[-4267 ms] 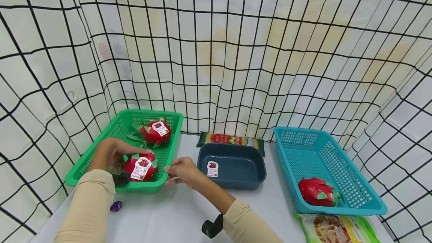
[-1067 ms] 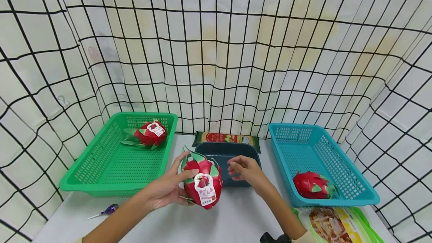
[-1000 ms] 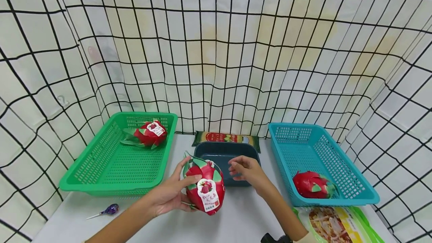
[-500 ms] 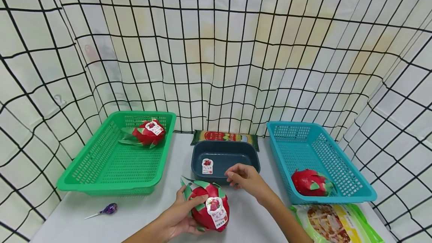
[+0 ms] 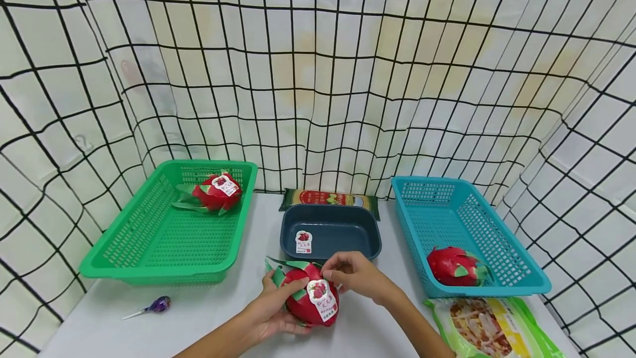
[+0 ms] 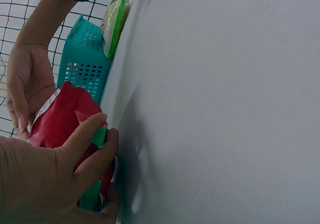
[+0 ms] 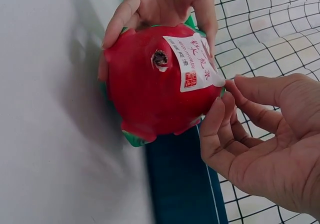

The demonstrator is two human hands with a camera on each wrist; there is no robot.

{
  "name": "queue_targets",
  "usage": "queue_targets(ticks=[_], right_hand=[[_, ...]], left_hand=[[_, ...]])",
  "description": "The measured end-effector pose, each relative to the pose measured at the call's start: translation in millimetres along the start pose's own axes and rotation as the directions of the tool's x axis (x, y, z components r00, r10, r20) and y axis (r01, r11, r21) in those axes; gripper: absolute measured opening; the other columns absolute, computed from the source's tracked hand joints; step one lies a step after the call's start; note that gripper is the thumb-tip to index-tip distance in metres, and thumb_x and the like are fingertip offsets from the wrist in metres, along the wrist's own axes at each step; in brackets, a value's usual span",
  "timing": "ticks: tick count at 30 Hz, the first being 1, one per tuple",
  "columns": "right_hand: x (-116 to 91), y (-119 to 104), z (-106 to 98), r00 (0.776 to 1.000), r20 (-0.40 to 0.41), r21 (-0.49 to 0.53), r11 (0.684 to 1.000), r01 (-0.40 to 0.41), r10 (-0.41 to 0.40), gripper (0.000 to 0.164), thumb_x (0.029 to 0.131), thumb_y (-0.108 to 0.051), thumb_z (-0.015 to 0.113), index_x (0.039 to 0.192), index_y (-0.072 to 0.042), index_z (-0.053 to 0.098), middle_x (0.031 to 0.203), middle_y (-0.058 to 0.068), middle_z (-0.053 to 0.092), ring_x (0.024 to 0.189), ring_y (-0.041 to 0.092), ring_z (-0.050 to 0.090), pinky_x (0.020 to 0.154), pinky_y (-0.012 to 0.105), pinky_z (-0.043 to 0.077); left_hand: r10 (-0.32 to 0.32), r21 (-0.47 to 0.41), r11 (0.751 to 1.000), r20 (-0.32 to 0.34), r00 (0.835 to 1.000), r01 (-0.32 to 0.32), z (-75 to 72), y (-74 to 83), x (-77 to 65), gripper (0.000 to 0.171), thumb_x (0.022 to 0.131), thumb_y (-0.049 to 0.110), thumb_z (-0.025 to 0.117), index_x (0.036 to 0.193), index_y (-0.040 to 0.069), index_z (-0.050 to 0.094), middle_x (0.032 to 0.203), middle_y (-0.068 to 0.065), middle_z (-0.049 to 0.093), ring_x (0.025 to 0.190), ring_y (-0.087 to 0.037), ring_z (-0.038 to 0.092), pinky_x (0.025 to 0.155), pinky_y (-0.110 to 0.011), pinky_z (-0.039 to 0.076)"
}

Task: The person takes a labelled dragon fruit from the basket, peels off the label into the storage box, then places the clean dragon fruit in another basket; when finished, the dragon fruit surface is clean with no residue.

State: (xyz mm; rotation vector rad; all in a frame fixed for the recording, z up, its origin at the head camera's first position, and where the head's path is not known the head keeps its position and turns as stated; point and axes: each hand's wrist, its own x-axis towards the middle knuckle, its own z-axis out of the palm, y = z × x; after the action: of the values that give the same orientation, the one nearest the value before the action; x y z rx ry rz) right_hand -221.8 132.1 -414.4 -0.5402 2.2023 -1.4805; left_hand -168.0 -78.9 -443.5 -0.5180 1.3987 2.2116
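In the head view, my left hand (image 5: 273, 309) grips a red dragon fruit (image 5: 300, 309) with green scales low over the table, its thumb across the top. A white printed sticker (image 5: 322, 298) is on the fruit's skin. My right hand (image 5: 360, 278) is at the far edge of this sticker. Up close in the right wrist view, the right thumb and index finger pinch the sticker's edge (image 7: 202, 66), while most of it lies against the fruit. Behind the fruit, a dark blue tray (image 5: 343, 236) has a similar sticker (image 5: 303, 242) on its inside.
A green basket (image 5: 169, 275) at left holds another stickered dragon fruit (image 5: 218, 192). The blue basket (image 5: 472, 291) at right contains a dragon fruit (image 5: 454, 266) with no sticker showing. A lollipop (image 5: 160, 304), a green food bag (image 5: 489, 325) and a long packet (image 5: 330, 199) lie around.
The left hand has taken the dragon fruit out of the green basket and brought it to the middle, then lower. The right hand has left the basket's rim and come to the fruit's sticker.
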Motion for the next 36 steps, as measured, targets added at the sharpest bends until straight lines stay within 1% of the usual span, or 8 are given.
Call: queue_targets(ticks=[5,10,16,22,25,29,32,36], right_hand=[[0.1,-1.6,-0.4,1.0,0.012,-0.024,1.0,-0.003,0.004,0.018,0.094,-0.017,0.065,0.104,-0.003,0.067,0.091,0.007,0.066,0.076,0.016,0.061,0.067,0.033,0.059],[-0.8,-2.7,0.3,1.0,0.027,-0.045,0.999,0.008,-0.007,0.014,0.092,-0.014,0.067,0.101,-0.004,0.068,0.088,0.007,0.065,0.075,0.017,0.06,0.067,0.037,0.06],[-0.3,-3.4,2.7,1.0,0.017,-0.077,0.997,0.017,-0.015,0.013,0.089,-0.013,0.071,0.097,-0.003,0.068,0.084,0.006,0.063,0.073,0.017,0.059,0.063,0.029,0.058],[-0.6,-3.5,5.6,1.0,-0.001,-0.12,0.993,0.019,-0.019,0.016,0.085,-0.014,0.075,0.093,-0.003,0.066,0.084,0.004,0.062,0.075,0.016,0.058,0.062,0.026,0.057],[-0.8,-3.6,5.4,0.999,0.004,-0.163,0.985,0.047,-0.047,0.014,0.086,-0.014,0.075,0.092,-0.005,0.066,0.085,0.003,0.061,0.077,0.016,0.057,0.063,0.022,0.054],[-2.0,-2.6,6.1,0.992,0.018,-0.235,0.963,0.129,-0.128,0.011,0.087,-0.014,0.073,0.09,-0.006,0.066,0.086,0.002,0.06,0.078,0.012,0.055,0.064,0.018,0.05],[-3.3,-0.8,7.5,0.984,0.026,-0.266,0.948,0.176,-0.175,0.01,0.088,-0.015,0.072,0.09,-0.008,0.065,0.087,0.001,0.06,0.079,0.01,0.055,0.067,0.019,0.051],[-5.1,0.9,9.1,0.979,0.033,-0.285,0.937,0.201,-0.2,0.008,0.088,-0.015,0.072,0.089,-0.013,0.064,0.088,-0.002,0.059,0.08,0.007,0.055,0.068,0.021,0.053]], left_hand=[[-0.009,-0.028,1.0,-0.002,1.0,0.009,1.3,-0.1,2.6,0.112,0.092,0.03,0.067,0.144,0.019,-0.031,0.138,-0.036,0.014,0.117,-0.063,0.034,0.087,-0.07,0.046],[-0.01,0.002,1.0,-0.008,1.0,0.01,1.5,-1.0,2.6,0.112,0.091,0.032,0.068,0.144,0.019,-0.03,0.136,-0.037,0.017,0.112,-0.062,0.042,0.086,-0.068,0.048],[-0.002,0.049,0.999,-0.004,1.0,0.002,0.1,-1.9,2.9,0.11,0.091,0.035,0.067,0.144,0.016,-0.028,0.134,-0.037,0.022,0.104,-0.058,0.052,0.085,-0.065,0.051],[0.007,0.073,0.997,0.001,1.0,-0.007,-0.2,-2.6,3.4,0.11,0.091,0.036,0.067,0.143,0.016,-0.028,0.132,-0.04,0.024,0.103,-0.059,0.051,0.085,-0.066,0.051],[0.01,0.078,0.997,0.003,1.0,-0.01,0.0,-2.6,3.6,0.111,0.091,0.037,0.067,0.143,0.016,-0.028,0.133,-0.04,0.024,0.104,-0.06,0.05,0.085,-0.067,0.05],[0.006,0.085,0.996,0.007,1.0,-0.006,-0.4,-1.7,3.2,0.111,0.091,0.038,0.067,0.143,0.017,-0.028,0.133,-0.041,0.024,0.105,-0.059,0.051,0.085,-0.067,0.05],[0.001,0.087,0.996,0.01,1.0,-0.002,-0.9,-1.4,2.2,0.109,0.092,0.038,0.066,0.143,0.017,-0.029,0.133,-0.041,0.024,0.106,-0.059,0.05,0.086,-0.068,0.049],[-0.004,0.095,0.995,0.009,1.0,0.003,-1.3,-2.1,0.7,0.11,0.092,0.038,0.066,0.143,0.017,-0.028,0.133,-0.041,0.024,0.107,-0.059,0.049,0.086,-0.067,0.05]])
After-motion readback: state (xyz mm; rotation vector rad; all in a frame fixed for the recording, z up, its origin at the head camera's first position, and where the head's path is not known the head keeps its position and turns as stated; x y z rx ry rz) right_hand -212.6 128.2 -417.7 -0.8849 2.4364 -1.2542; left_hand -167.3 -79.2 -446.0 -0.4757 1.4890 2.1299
